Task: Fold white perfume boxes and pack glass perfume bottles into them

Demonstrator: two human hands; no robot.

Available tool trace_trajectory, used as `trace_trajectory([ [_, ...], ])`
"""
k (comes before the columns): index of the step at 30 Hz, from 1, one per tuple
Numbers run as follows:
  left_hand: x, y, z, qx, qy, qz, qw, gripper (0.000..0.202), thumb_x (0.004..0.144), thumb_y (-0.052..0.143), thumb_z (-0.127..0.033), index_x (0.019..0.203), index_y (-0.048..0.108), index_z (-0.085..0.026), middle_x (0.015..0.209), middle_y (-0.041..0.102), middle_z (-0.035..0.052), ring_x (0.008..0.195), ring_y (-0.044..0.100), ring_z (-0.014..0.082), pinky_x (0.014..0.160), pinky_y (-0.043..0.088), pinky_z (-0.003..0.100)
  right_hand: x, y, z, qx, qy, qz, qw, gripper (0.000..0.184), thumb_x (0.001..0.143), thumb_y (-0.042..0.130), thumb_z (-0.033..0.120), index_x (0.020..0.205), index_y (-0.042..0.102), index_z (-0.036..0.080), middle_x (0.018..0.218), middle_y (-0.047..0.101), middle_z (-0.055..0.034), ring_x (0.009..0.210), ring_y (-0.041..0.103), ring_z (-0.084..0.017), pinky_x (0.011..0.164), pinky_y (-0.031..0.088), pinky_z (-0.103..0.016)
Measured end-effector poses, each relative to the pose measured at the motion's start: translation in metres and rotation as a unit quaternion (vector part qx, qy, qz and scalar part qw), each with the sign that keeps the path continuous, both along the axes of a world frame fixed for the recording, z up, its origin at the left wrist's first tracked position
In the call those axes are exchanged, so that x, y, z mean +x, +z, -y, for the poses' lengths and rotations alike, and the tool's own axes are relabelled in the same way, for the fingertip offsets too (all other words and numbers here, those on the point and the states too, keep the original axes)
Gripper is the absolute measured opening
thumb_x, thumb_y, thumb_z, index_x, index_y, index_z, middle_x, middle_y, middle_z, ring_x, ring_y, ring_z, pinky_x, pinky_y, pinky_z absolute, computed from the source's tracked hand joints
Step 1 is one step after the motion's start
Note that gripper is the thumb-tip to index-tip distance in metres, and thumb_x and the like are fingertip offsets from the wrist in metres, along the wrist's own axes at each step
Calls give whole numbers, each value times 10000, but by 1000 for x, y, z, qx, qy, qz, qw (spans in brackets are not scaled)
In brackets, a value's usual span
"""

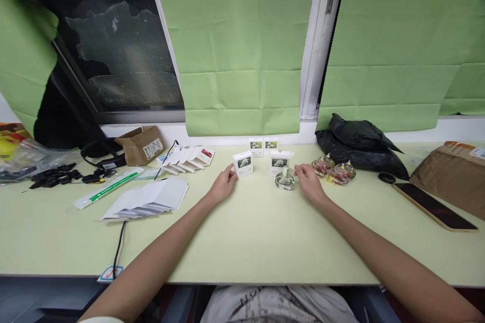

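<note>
My left hand (pixel 224 184) is at the left edge of a small white box (pixel 243 164) with a picture of white flowers, its fingertips closed on that side. The box stands upright, slightly turned. My right hand (pixel 309 181) rests on the table just right of a clear glass perfume bottle (pixel 285 180), fingers loosely bent and apart, nothing visible in them. The bottle stands in front of a second white flower box (pixel 279 162), partly covering it. Behind, against the wall, two similar boxes (pixel 256 147) stand side by side.
Right of my right hand are several round bottles with pink contents (pixel 339 173), black plastic bags (pixel 359 146), a black mouse (pixel 386 177), a phone (pixel 434 206) and a brown package (pixel 450 176). At left lie folded white cartons (pixel 147 199), a cardboard box (pixel 140 145) and a cable (pixel 119 247).
</note>
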State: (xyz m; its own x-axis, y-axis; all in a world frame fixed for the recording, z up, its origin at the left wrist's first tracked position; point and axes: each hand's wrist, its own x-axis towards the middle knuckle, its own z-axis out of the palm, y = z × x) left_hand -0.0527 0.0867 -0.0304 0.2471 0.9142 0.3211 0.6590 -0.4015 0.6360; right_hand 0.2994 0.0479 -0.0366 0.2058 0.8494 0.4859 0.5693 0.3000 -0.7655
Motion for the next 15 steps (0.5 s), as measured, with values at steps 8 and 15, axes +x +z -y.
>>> trace_trajectory([
  [8, 1, -8, -1, 33, -30, -48, 998, 540, 1002, 450, -272, 1540, 433, -224, 1281, 676, 85, 1139, 566, 253, 1082, 424, 445, 1, -5, -4, -14, 6, 12, 1000, 482, 998, 435, 615, 750, 597, 234, 842, 583, -39, 903, 561, -250, 861, 444, -387],
  [15, 1, -8, 0, 36, -38, -91, 995, 553, 1002, 442, -262, 1553, 416, -245, 1359, 617, 109, 1195, 525, 301, 1097, 394, 513, -7, -7, -4, -20, 85, -32, 996, 512, 999, 427, 648, 987, 722, 230, 1135, 689, -85, 1151, 602, -279, 1063, 435, -441],
])
